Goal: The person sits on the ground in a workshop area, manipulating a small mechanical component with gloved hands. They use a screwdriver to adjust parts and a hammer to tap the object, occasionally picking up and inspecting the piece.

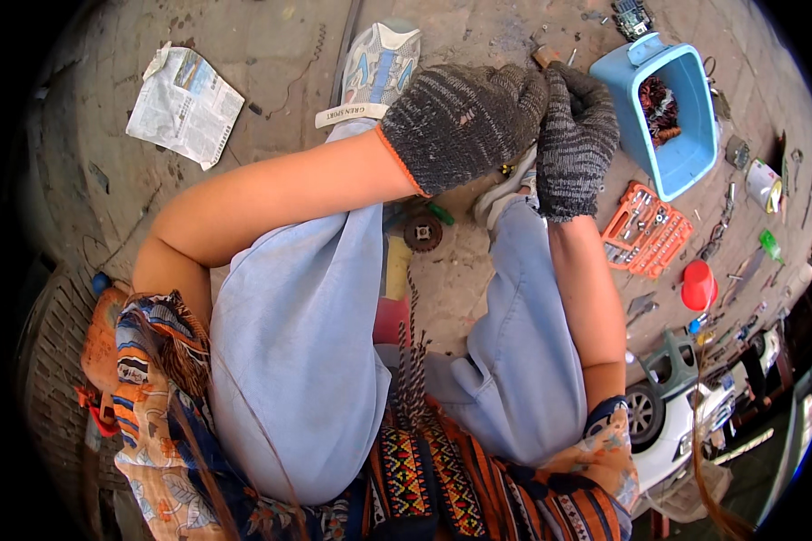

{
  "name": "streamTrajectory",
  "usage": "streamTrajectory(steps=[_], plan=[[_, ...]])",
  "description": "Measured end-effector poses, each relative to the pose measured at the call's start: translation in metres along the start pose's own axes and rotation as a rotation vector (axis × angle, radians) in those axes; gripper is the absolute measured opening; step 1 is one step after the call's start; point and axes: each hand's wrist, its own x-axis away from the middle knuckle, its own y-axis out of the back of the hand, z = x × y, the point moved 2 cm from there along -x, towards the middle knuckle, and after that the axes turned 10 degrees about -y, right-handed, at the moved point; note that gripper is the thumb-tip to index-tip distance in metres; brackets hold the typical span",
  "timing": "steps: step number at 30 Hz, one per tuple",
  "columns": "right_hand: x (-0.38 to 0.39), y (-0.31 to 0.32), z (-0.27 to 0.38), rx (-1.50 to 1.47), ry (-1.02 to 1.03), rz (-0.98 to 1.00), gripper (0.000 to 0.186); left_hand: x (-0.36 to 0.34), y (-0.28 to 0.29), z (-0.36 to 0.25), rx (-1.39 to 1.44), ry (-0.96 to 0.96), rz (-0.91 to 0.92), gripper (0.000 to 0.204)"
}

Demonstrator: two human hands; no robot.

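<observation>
Both my hands wear dark grey knitted gloves and meet in front of me, above and between my shoes. My left hand has its back toward me, fingers curled in, touching the right hand at the fingertips. My right hand is closed too, its fingers bent toward the left. Whatever they grip is mostly hidden behind the gloves. A small brownish block shows just beyond the fingertips; I cannot tell whether it is held. To the right of my right hand stands a light blue plastic bin with reddish-brown wire scraps inside.
An orange socket set case lies open at right. Near it are a red bowl and a white can. A round disc lies between my legs. Newspaper lies left. A white car stands lower right.
</observation>
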Motion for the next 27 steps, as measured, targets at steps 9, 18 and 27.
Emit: streamTrajectory(steps=[9,18,27], plan=[[0.005,0.01,0.0,-0.109,0.016,0.057,0.023,0.002,-0.003,0.006,1.005,0.375,-0.367,0.05],[0.011,0.011,0.003,-0.223,0.08,0.088,0.024,0.006,-0.015,0.027,1.735,0.697,-0.07,0.036],[0.015,0.008,0.003,-0.179,0.109,0.081,0.018,0.0,-0.007,0.023,2.0,0.638,0.279,0.035]])
